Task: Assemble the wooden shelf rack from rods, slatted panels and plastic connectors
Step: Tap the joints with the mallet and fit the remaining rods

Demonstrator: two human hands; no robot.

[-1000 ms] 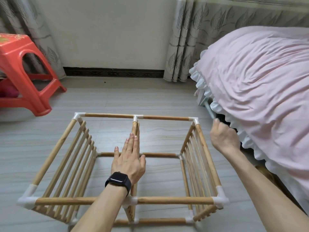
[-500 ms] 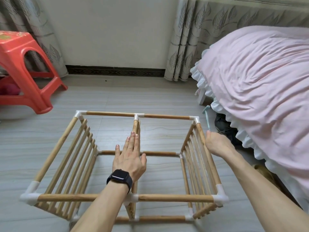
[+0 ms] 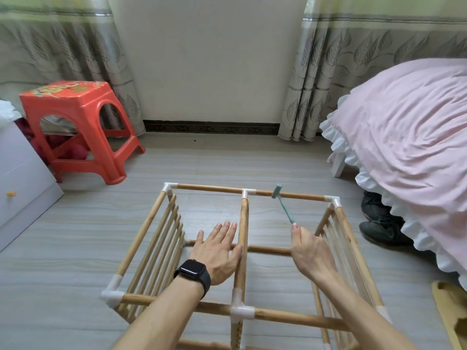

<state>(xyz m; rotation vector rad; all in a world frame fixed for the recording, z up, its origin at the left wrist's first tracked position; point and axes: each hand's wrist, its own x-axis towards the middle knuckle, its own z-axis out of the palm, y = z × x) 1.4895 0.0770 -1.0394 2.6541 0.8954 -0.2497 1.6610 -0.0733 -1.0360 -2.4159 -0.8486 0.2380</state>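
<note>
Pale-rod rack (image 3: 243, 223) has white connectors (image 3: 242, 313), slatted sides (image 3: 164, 248); right hand (image 3: 312, 251) grips hammer (image 3: 284, 208).

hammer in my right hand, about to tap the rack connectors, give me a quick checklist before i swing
1. Grip on the hammer: the right hand holds the end of the handle, with the head raised near the far rod. Ok.
2. Rack steadied: the left hand lies flat against the middle rod. Ok.
3. Fingers away from the likely strike spot: the left fingertips stop short of the far middle connector. Ok.
4. Far middle connector fully seated on its rods: cannot tell.
5. Rack sitting flat on the floor: its near bottom is cut off by the frame. Cannot tell.
</note>
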